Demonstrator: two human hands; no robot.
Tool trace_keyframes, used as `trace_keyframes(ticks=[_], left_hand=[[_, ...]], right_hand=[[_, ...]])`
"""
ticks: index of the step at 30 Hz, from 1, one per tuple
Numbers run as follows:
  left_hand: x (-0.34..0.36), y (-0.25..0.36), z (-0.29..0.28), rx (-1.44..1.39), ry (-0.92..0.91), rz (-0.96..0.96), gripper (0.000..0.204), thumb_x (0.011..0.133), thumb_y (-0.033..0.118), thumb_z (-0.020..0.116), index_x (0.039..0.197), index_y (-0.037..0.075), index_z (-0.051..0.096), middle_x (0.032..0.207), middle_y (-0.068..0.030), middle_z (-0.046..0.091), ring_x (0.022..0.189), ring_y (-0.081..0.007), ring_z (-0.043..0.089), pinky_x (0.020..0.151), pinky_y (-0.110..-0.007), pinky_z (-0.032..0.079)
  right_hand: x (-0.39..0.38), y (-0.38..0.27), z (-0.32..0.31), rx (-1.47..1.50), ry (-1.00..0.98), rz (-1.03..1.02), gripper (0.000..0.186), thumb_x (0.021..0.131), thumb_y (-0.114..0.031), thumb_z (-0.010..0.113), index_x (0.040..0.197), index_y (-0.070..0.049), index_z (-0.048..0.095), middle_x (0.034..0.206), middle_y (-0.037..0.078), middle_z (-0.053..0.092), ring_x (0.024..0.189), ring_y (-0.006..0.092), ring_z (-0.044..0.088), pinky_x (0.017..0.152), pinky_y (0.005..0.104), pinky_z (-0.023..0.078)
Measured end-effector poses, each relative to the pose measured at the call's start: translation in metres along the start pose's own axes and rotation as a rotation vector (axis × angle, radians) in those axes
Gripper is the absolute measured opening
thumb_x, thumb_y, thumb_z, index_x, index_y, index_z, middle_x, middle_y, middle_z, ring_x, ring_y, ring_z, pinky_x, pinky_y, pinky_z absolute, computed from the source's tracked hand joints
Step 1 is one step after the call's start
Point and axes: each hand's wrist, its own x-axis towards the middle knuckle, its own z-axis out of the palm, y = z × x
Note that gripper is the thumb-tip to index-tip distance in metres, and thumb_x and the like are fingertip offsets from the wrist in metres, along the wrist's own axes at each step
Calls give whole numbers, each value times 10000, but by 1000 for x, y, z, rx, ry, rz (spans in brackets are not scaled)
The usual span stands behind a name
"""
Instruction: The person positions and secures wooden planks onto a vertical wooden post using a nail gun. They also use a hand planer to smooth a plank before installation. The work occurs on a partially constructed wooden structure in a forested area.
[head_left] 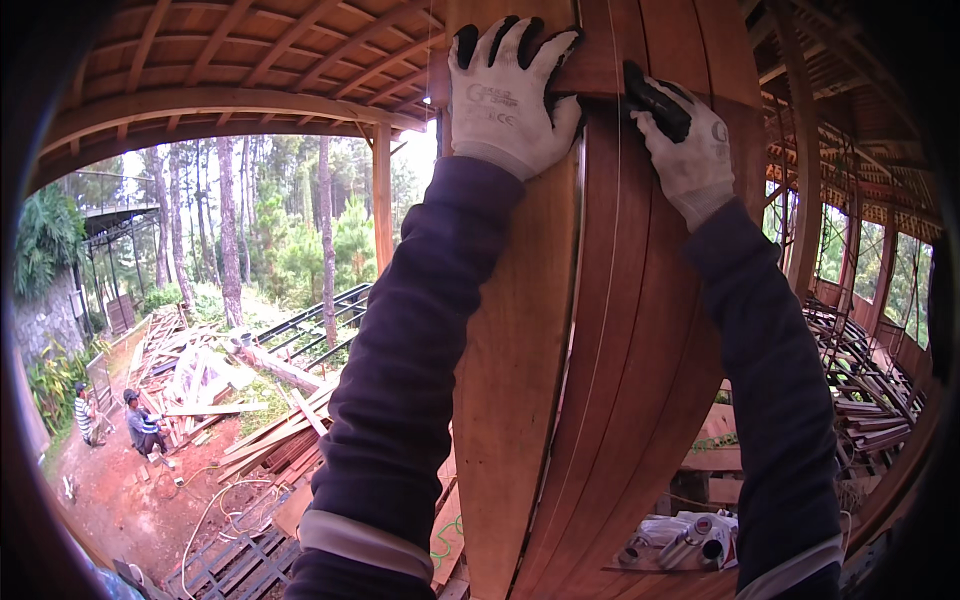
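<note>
Both my hands wear white work gloves with black-coated fingers and are raised against a tall wooden panel of vertical boards. My left hand lies flat, fingers spread, on the lighter board near the top. My right hand is bent at the lower edge of a short wooden crosspiece. Its fingers are drawn together, and whatever they hold is hidden. A thin pale string runs down the reddish boards between my hands. A narrow gap separates the lighter board from the reddish ones.
Below on the left, two people sit and stand on reddish ground beside piled planks. A hose and a dark metal grating lie nearer. Metal cylinders rest low on the right; stacked timber stands beyond.
</note>
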Motion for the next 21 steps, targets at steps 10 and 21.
trace_keyframes(ticks=[10, 21], left_hand=[[3, 11, -15, 2, 25, 70, 694, 733, 289, 666, 1394, 159, 496, 1400, -203, 453, 1345, -368, 382, 1149, -585, 206], [1, 5, -8, -11, -9, 120, 625, 776, 226, 622, 1383, 139, 503, 1436, -158, 466, 1376, -357, 369, 1169, -546, 203]], right_hand=[[-3, 0, 2, -5, 19, -47, 329, 856, -230, 688, 1140, -63, 682, 1105, 116, 678, 1016, 305, 638, 906, 413, 500], [-1, -7, -2, -142, 8, -105, 372, 857, -265, 669, 1179, -78, 671, 1123, 120, 673, 1036, 313, 628, 964, 404, 467]])
